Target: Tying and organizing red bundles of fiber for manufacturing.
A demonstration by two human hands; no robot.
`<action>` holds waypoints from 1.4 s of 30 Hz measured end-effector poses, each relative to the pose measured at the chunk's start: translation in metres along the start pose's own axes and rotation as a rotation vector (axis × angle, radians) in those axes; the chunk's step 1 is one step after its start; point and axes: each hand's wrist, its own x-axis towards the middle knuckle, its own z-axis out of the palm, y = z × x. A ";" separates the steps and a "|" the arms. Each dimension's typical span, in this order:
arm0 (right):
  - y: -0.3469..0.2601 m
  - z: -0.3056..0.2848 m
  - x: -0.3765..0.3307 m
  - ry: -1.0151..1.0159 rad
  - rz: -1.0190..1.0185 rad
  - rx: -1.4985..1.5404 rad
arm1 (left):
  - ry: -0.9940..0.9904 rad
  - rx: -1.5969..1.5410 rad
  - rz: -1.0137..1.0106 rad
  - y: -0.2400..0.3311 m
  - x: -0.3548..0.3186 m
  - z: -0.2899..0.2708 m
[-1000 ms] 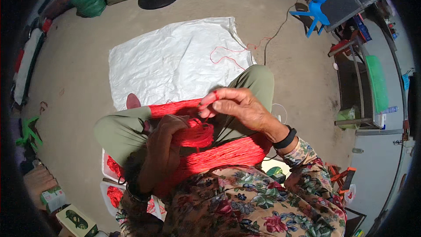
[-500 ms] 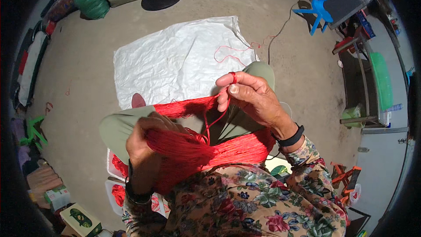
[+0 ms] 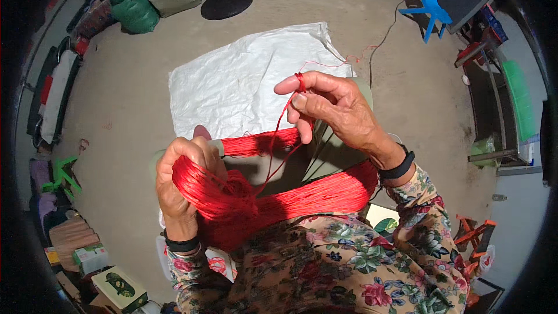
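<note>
A large skein of red thread [image 3: 317, 195] loops across my lap and around my knees. My left hand [image 3: 181, 183] is closed around its left part, where the strands bunch and fold over. My right hand [image 3: 340, 110] is raised above the skein, the fingers curled and the thumb near the index finger. Red thread [image 3: 300, 81] is wound round that index finger. From there, thin strands run down to the bunched part by my left hand. The far side of the skein [image 3: 261, 142] stretches between my legs, partly behind my right hand.
A white woven sheet [image 3: 232, 75] lies on the floor before me, with a loose red strand at its far right. Beyond are a black round base [image 3: 227, 4], a green sack [image 3: 132, 3] and a small blue chair [image 3: 433, 6]. Boxes [image 3: 119, 288] stand at lower left.
My left hand has risen and turned, lifting the bunched strands. My right hand has moved slightly up and left, drawing the strands between the hands longer. The view has shifted a little.
</note>
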 end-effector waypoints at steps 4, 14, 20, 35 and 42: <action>-0.003 0.002 0.000 -0.134 -0.056 -0.040 | 0.061 -0.121 0.053 -0.004 -0.005 0.007; -0.022 0.022 -0.010 -0.239 -0.068 -0.056 | -0.002 0.028 0.003 -0.004 0.001 0.008; -0.052 0.040 -0.012 -0.356 -0.131 -0.067 | -0.095 0.061 0.030 0.003 0.007 0.020; -0.109 0.028 -0.036 -0.415 -0.621 -0.718 | -0.367 -0.312 0.205 0.016 -0.016 0.008; -0.122 0.028 -0.052 -0.213 -0.430 -0.754 | -0.334 -0.311 0.222 0.016 -0.014 -0.009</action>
